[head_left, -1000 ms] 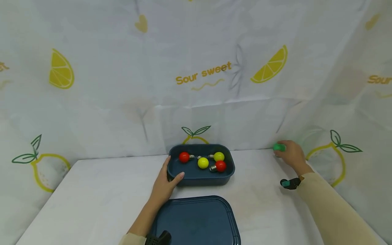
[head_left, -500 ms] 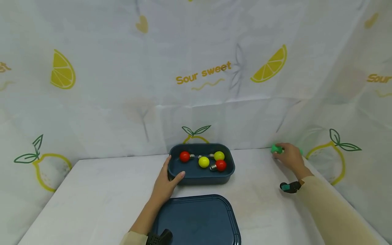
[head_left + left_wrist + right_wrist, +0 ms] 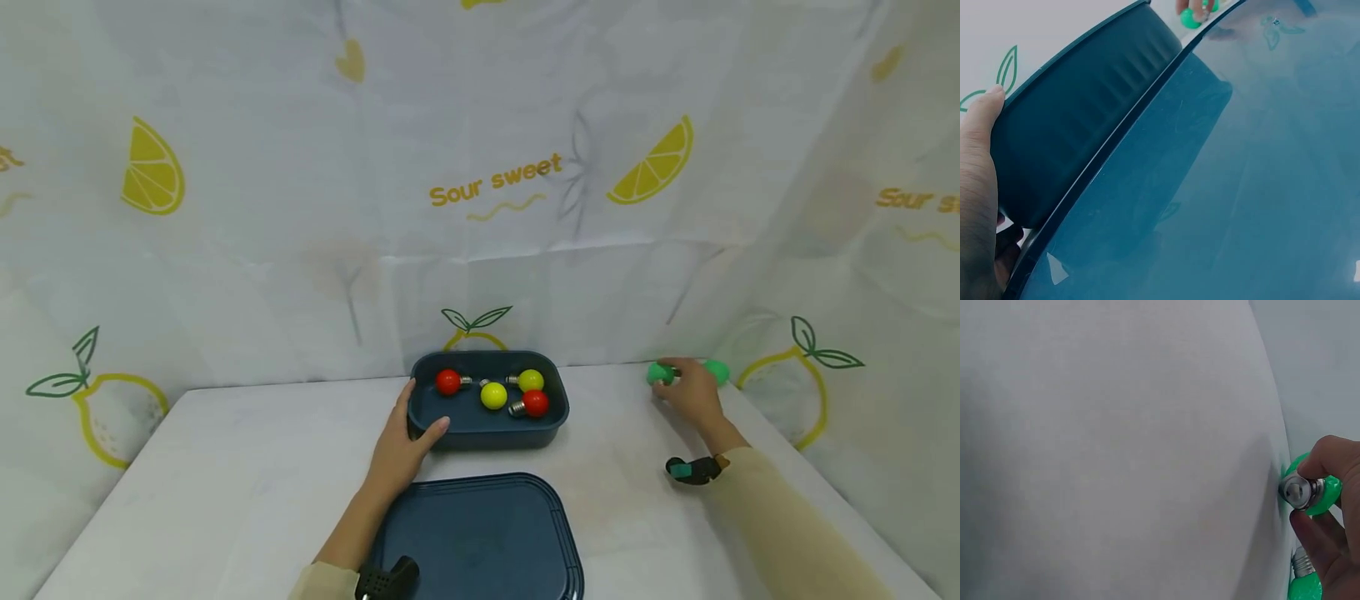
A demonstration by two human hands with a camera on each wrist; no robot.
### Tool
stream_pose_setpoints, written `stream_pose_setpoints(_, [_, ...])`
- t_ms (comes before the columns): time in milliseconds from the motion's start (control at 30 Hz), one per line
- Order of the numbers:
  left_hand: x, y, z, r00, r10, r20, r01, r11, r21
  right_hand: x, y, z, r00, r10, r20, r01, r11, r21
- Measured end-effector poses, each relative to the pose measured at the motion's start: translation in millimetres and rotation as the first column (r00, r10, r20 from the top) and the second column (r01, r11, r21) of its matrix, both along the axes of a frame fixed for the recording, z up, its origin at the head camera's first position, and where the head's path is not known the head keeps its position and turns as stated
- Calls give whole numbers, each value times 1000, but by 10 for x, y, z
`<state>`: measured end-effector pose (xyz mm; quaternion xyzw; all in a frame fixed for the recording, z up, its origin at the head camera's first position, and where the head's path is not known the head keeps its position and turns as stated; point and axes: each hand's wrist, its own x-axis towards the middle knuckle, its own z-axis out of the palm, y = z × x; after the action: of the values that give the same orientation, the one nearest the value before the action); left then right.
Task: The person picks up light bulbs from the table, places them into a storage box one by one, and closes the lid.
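A plain beige sleeve (image 3: 787, 533) is showing at lower right of the frame, a matching cuff (image 3: 324, 584) at the bottom, left of centre. By the bare right hand (image 3: 692, 393), a black wrist unit (image 3: 696, 472) is bearing a teal patch (image 3: 680, 471) beside an orange-brown strip (image 3: 722, 461); by the bare left hand (image 3: 399, 454), a black, dotted wristband (image 3: 373, 582) is showing.

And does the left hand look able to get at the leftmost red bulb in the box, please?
Probably yes: the left hand, gripping the box, is close to the leftmost red bulb, which nothing covers; the hand would likely release the box first.
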<state>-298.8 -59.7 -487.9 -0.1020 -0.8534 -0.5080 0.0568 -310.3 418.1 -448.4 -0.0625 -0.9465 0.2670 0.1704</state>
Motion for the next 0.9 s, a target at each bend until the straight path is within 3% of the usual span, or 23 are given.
stream_pose_setpoints(267, [4, -7, 9, 1000, -5, -1, 5, 1000, -3, 40, -108, -115, 992, 5, -125, -4, 1000, 10])
stream_pose_setpoints(567, [12, -10, -4, 1000, -8, 6, 8, 1000, -5, 121, -204, -132, 984, -3, -176, 0, 1000, -17])
stream_pose_setpoints(900, [3, -10, 0, 1000, -14, 5, 14, 1000, -5, 210, -404, -111, 998, 33, -51, -35, 998, -42])
